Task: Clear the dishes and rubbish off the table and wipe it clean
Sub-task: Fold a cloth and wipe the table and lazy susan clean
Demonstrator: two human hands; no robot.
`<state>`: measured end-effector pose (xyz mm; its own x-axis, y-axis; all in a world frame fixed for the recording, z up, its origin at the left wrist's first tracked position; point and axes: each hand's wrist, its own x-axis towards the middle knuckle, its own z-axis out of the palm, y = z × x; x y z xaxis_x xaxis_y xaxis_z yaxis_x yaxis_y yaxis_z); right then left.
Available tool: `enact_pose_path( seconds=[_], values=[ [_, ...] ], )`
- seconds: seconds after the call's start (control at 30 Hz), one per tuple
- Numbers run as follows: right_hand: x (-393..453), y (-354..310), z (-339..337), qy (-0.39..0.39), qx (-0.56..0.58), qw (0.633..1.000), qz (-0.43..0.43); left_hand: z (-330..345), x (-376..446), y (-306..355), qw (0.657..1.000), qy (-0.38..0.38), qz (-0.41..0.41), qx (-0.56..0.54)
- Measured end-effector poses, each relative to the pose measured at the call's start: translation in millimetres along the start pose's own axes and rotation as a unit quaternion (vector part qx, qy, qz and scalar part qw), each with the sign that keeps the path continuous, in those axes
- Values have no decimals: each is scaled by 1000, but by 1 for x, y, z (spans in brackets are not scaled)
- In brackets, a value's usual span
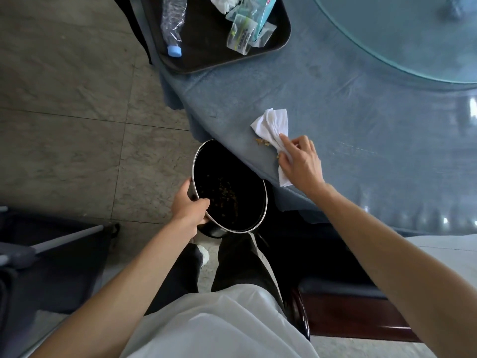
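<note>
My left hand [189,206] grips the rim of a round black bin [229,187] with a metal edge, held just below the table's edge; brown crumbs lie inside it. My right hand [300,161] holds a white cloth [273,127] down on the blue tablecloth [335,104] near the table's edge. A few brown crumbs [263,142] lie on the tablecloth beside the cloth, just above the bin.
A dark tray [206,40] at the table's far left holds a crushed plastic bottle [173,24], crumpled tissue and clear wrappers [245,32]. A glass turntable [402,34] sits at the upper right. A dark wooden chair [348,313] stands at my lower right.
</note>
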<state>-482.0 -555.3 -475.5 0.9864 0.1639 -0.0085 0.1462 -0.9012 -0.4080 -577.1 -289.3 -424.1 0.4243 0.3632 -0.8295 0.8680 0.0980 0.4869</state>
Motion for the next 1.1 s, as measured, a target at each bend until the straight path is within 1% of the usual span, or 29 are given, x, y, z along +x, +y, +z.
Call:
enact_pose_path(
  seconds=[0.17,0.3,0.37,0.5,0.63,0.77,0.83,0.9,0.97,1.0,1.1],
  values=[
    [-22,-42,20,-24,27,999,-36,-1,0,-1,1000,6,13,1],
    [-53,-72,31,-60,45,988,-137,-6,1,-2,999,20,37,2],
    [-67,-80,29,-60,56,985,-153,-10,3,-5,999,20,39,-8],
    [-60,-73,10,-17,67,989,-127,-16,6,-9,999,17,31,-12],
    [-13,-33,-20,43,27,996,-74,-11,8,-11,999,7,25,-24],
    [44,29,-46,73,-15,996,48,-6,9,-12,999,19,25,-20],
    [57,56,-48,66,-31,991,113,-3,10,-12,999,24,19,-20],
    [58,66,-41,57,-36,987,149,-1,11,-13,999,28,13,-26],
    [51,54,-28,63,-43,988,137,0,13,-15,999,34,11,-32],
    [45,44,-20,61,-43,991,113,1,14,-15,999,37,10,-35],
    [15,0,10,38,-24,999,5,4,15,-14,999,41,7,-33]
  ],
)
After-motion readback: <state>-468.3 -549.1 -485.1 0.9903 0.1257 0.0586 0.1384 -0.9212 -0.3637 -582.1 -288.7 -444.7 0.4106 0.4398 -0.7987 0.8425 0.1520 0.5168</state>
